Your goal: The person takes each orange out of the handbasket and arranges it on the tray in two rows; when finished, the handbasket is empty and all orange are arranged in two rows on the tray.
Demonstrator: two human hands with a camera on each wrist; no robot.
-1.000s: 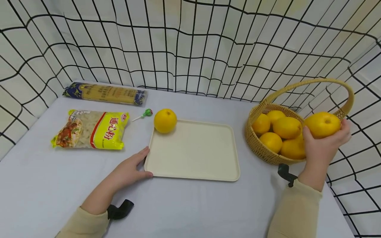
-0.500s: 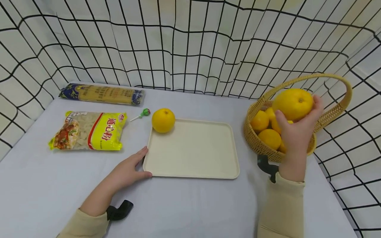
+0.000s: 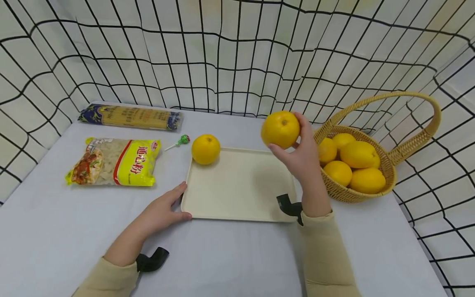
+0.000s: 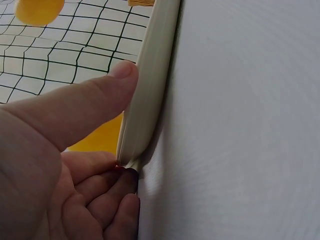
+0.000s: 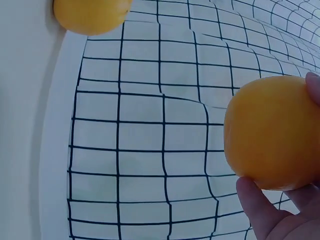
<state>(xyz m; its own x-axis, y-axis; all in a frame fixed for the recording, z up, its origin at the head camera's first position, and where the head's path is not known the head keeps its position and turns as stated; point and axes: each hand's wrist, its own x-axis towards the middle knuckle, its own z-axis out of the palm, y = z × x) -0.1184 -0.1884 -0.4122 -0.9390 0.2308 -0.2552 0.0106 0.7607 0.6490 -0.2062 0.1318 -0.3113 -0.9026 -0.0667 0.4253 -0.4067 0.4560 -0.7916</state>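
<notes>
Right hand (image 3: 302,159) raised, fingers curling round yellow citrus fruit (image 3: 280,129), holding it above far right part of cream tray (image 3: 241,189). Left hand (image 3: 163,210) lying low, thumb and fingers apparently pinching tray's near left corner.

Our left hand (image 3: 161,211) lies low on the near left, forearm in a beige sleeve (image 3: 107,280) angling in from the near edge. Its thumb (image 4: 85,107) is stretched out straight and pressed against a cream rim, while the other fingers (image 4: 107,200) curl underneath that rim, so we pinch it between them. Our right hand (image 3: 302,156) is raised right of centre, wrist bent back and forearm rising nearly upright from its own beige sleeve (image 3: 324,255). Its fingers and thumb (image 5: 255,200) are curled around a round yellow-orange fruit (image 3: 280,129), gripping it from below and behind, palm facing left.
</notes>
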